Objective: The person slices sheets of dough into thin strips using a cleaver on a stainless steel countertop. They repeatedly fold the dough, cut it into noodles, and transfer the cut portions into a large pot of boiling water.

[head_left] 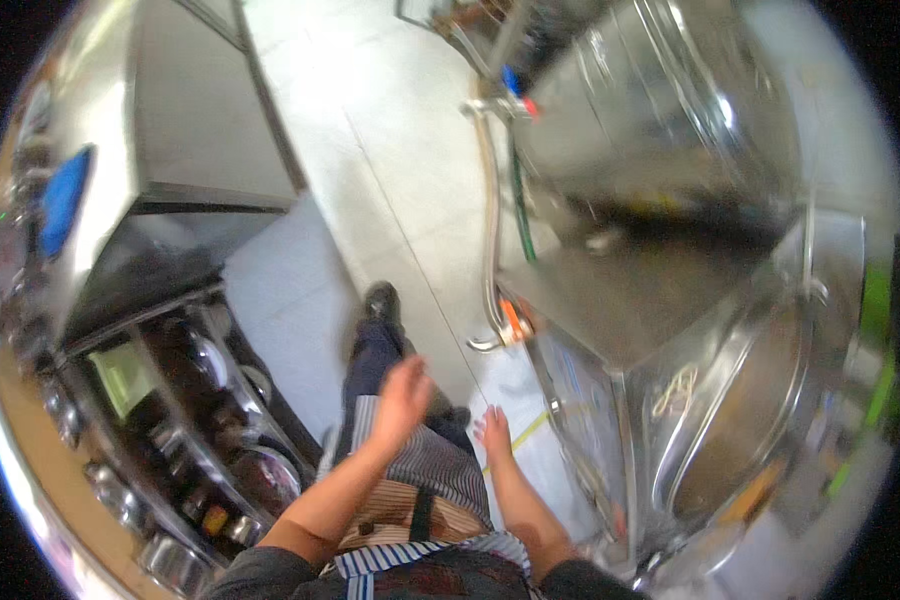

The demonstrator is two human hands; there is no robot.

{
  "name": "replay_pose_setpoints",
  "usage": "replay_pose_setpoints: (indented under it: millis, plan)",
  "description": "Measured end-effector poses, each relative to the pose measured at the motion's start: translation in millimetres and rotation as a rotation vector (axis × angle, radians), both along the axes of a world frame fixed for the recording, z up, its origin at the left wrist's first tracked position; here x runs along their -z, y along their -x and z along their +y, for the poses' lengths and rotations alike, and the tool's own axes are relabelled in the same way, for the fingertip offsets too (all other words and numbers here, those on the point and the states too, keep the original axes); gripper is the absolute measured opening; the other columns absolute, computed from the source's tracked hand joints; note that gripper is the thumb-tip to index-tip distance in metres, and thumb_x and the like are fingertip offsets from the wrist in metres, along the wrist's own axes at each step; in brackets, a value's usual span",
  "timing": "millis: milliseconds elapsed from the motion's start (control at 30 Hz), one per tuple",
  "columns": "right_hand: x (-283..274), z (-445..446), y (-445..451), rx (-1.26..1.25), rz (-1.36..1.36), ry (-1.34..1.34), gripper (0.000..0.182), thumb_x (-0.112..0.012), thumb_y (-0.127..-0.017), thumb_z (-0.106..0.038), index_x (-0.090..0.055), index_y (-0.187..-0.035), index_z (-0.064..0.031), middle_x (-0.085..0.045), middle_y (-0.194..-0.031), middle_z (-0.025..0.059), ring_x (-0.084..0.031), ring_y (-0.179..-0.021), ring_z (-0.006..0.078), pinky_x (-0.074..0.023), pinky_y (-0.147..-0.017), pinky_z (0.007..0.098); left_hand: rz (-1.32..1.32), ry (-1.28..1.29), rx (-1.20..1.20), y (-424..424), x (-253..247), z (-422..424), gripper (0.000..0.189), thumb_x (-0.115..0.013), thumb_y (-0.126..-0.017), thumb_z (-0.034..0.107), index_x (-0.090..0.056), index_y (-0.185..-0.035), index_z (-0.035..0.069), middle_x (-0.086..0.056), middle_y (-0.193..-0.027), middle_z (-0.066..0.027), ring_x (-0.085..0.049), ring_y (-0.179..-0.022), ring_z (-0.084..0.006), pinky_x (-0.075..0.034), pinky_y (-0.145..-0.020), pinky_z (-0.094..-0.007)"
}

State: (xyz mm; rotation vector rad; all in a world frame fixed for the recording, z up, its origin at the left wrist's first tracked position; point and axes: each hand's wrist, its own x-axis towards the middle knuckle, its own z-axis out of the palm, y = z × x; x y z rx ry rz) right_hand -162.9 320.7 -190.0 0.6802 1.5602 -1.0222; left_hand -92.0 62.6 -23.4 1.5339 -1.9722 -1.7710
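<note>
My left hand [405, 396] hangs in front of the striped apron [439, 454], over my legs. Nothing shows in it, and its fingers are loosely bent and blurred by motion. Farther right, my right hand [496, 433] is held low above the pale floor, empty, with its fingers slightly apart. Nearest to it is a metal pipe with an orange-handled valve [516, 322], whose bent spout [484, 344] points left. A dark shoe [382, 300] is forward on the floor, below a dark trouser leg [373, 356].
To the left, open shelves hold metal pots [266, 469] under a steel counter [97, 247] with a blue cloth [65, 201]. A large steel vessel [660, 112] and a steel-sided unit [630, 307] stand right. A green hose [520, 195] hangs beside the pipe. Pale floor [397, 187] runs between.
</note>
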Motion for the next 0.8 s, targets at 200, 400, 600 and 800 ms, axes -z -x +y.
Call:
replay_pose_setpoints:
  millis: [200,400,600,800]
  plan:
    - [-281.3,-252.8,104.1,0.973,-0.453,0.906,0.074,-0.029,-0.094,-0.067,-0.029,-0.148,-0.0152,-0.036,-0.149,0.0140,-0.035,-0.136,0.0332,-0.0254,-0.113,0.0498,0.425,0.687,0.733,88.2,-133.8,-94.6,0.054,-0.046,-0.094,0.044,-0.042,-0.144,0.022,-0.036,-0.150,-0.0168,-0.031,-0.140,-0.0344,-0.019,-0.114,-0.0562]
    - [-472.3,-502.8,229.0,-0.847,1.754,0.990,0.068,-0.021,-0.100,-0.055,-0.031,-0.148,-0.0078,-0.031,-0.153,0.0138,-0.028,-0.142,0.0316,-0.0059,-0.118,0.0480,0.225,-0.893,-0.543,240.9,-207.3,-335.2,0.073,-0.035,-0.099,0.056,-0.029,-0.146,0.000,-0.037,-0.148,-0.0139,-0.034,-0.136,-0.0264,-0.030,-0.111,-0.0420]
    - [-302.8,-684.0,396.1,-0.579,0.968,0.932,0.053,-0.043,-0.099,-0.033,-0.038,-0.145,-0.0055,-0.050,-0.138,0.0191,-0.047,-0.129,0.0294,-0.0356,-0.106,0.0451,0.660,-0.704,-0.021,296.8,-289.7,-489.3,0.055,-0.038,-0.101,0.045,-0.044,-0.141,0.007,-0.047,-0.142,-0.0081,-0.042,-0.130,-0.0206,-0.034,-0.106,-0.0362]
    - [-387.1,-911.3,362.4,-1.448,0.907,0.853,0.040,-0.057,-0.094,-0.026,-0.056,-0.125,0.0002,-0.063,-0.116,0.0207,-0.062,-0.105,0.0289,-0.0488,-0.089,0.0360,-0.009,0.453,-0.855,166.7,-251.0,-673.5,0.028,-0.055,-0.093,0.022,-0.066,-0.109,0.003,-0.067,-0.104,-0.0155,-0.064,-0.095,-0.0285,-0.050,-0.082,-0.0366]
